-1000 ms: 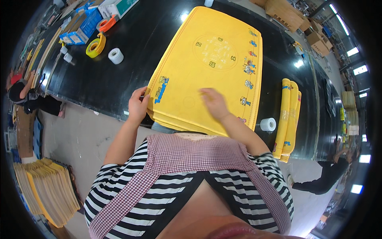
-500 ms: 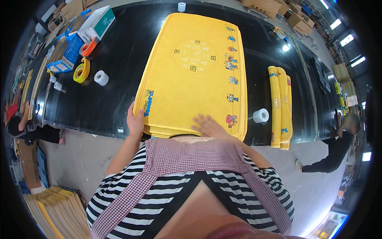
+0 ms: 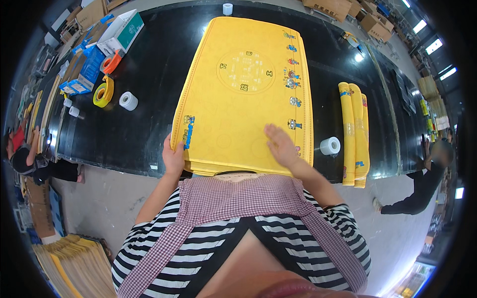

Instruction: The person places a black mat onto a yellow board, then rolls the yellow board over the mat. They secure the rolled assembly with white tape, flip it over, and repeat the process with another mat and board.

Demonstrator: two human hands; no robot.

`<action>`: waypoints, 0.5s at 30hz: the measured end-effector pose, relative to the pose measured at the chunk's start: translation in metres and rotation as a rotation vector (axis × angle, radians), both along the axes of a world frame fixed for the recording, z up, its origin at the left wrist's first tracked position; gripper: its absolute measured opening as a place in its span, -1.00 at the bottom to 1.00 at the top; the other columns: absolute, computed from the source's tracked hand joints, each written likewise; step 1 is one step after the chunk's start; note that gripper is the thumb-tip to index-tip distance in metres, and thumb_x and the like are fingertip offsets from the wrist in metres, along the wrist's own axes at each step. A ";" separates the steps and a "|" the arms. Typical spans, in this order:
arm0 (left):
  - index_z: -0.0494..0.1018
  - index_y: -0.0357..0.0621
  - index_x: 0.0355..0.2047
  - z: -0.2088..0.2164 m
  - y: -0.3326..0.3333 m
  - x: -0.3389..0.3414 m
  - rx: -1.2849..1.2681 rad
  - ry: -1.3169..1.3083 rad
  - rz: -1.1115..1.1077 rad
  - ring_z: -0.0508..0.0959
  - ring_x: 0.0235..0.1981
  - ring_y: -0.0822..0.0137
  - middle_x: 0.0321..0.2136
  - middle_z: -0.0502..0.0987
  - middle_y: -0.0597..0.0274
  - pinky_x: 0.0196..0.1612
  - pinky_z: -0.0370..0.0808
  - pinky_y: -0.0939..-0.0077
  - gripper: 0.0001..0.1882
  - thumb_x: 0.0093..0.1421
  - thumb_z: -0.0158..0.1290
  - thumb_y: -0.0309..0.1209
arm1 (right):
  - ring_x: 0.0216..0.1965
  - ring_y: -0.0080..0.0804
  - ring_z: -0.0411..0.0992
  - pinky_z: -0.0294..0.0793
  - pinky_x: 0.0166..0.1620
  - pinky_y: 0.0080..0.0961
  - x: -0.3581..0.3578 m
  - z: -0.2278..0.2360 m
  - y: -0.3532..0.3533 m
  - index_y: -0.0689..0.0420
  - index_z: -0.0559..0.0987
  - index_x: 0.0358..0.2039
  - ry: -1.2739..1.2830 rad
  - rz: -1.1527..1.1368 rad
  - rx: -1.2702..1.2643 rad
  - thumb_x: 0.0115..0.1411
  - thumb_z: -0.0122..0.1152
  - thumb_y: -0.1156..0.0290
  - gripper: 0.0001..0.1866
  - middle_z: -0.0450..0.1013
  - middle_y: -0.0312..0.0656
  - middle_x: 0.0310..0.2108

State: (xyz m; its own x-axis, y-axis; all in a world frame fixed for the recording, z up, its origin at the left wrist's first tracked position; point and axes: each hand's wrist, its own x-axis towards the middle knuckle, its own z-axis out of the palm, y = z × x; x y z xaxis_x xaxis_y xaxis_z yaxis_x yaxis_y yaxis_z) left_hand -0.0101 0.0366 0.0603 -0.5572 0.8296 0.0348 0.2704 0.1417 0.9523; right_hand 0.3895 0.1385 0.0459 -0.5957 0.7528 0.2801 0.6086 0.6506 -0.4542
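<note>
A stack of yellow printed mats [image 3: 233, 124] lies on the black table before me, with a round design and cartoon figures down its right side. My left hand [image 3: 173, 158] holds the stack's left edge near the front corner, thumb on top; the other fingers are partly hidden. On the right, my right hand [image 3: 283, 146] is over the top mat near the printed figures, fingers stretched out and holding nothing. Whether its fingers touch the surface, I cannot tell.
Rolled yellow mats [image 3: 354, 136] and a clear tape roll [image 3: 330, 146] lie to the right. At left are a yellow tape dispenser [image 3: 104, 92], another tape roll [image 3: 128, 101] and a blue box [image 3: 85, 72]. One person [image 3: 422, 174] stands far right, another [image 3: 42, 161] far left.
My right hand has moved forward and to the right across the top mat, away from the near edge. The left hand stays at the stack's left edge.
</note>
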 end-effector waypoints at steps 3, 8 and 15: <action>0.37 -0.32 0.22 0.005 0.003 0.004 -0.003 0.026 0.010 0.61 0.00 0.28 0.00 0.61 0.05 0.10 0.52 0.42 -0.55 0.33 0.11 -0.54 | 0.50 -0.04 0.07 0.00 0.52 -0.13 0.013 0.003 0.083 0.14 0.20 0.47 -0.099 -0.161 0.003 0.38 0.14 0.29 -0.30 0.14 -0.01 0.48; 0.37 -0.34 0.20 -0.003 0.007 0.003 -0.015 0.117 0.018 0.60 0.00 0.29 0.02 0.60 0.05 0.06 0.52 0.45 -0.58 0.36 0.09 -0.53 | 0.55 -0.10 -0.07 -0.12 0.55 -0.21 0.017 0.028 0.209 0.29 0.13 0.47 -0.297 -0.556 -0.030 0.36 0.11 -0.06 -0.12 0.01 0.10 0.52; 0.29 -0.28 0.28 -0.020 0.002 -0.025 0.057 -0.646 0.192 0.62 -0.03 0.29 0.06 0.56 0.01 0.06 0.62 0.38 -0.60 0.47 -0.04 -0.51 | 0.57 0.12 -0.27 -0.25 0.53 0.02 -0.172 0.140 0.021 0.01 0.18 0.50 -0.262 0.317 -0.802 0.20 0.30 -0.19 -0.01 -0.12 -0.02 0.57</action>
